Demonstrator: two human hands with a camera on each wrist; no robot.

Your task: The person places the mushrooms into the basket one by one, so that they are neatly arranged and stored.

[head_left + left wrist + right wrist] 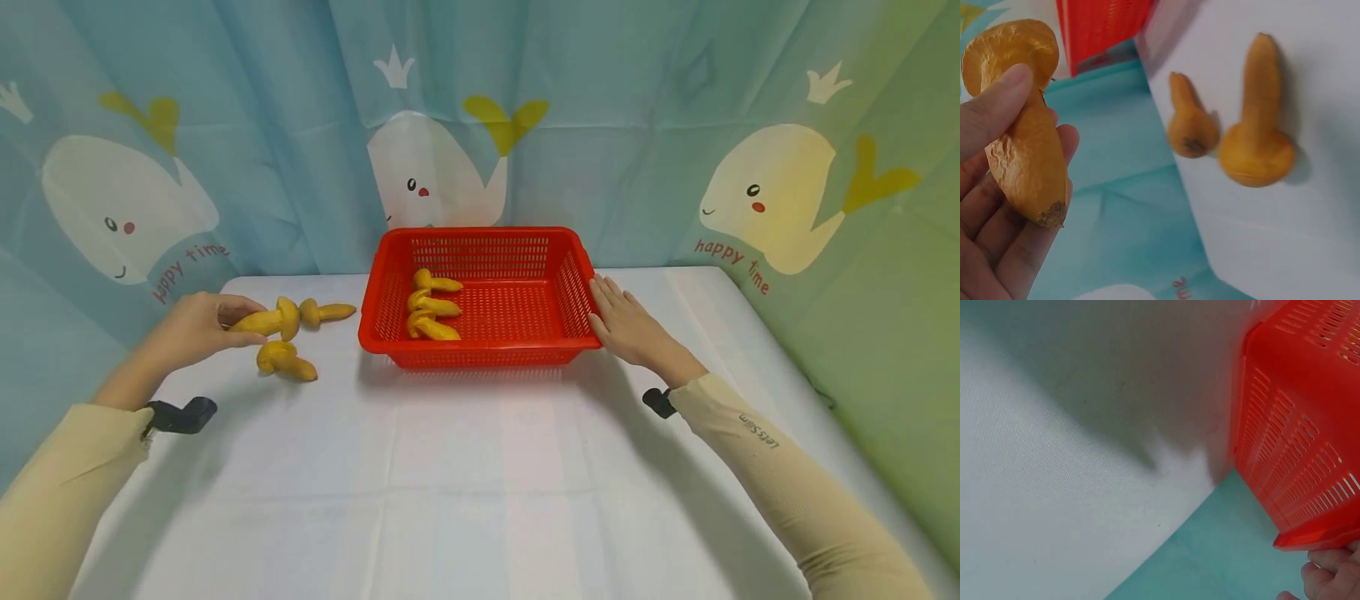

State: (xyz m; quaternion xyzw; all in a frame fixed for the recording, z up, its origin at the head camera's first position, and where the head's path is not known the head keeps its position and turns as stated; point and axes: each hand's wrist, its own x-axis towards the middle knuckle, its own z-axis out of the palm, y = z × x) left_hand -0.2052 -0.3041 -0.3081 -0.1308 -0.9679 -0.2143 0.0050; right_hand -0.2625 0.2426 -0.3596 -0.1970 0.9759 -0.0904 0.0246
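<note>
My left hand [197, 327] pinches a yellow-brown mushroom [1027, 147] between thumb and fingers, held above the left part of the table. Two similar loose items lie below it: a mushroom [287, 361] nearer me and another mushroom [326, 312] farther back. In the middle at the back stands a red plastic basket [487, 345]. Three mushrooms rest along its left inside, the nearest one [435, 327] toward the front. On the basket's right rim lies my right hand [632, 323], fingers straight; the right wrist view shows only fingertips [1329, 575] by the rim.
A white cloth covers the table [465, 483]. Behind it hangs a blue-green curtain [615, 100] printed with whales, close to the basket's back. Dark straps with small cameras [183, 414] sit on both wrists.
</note>
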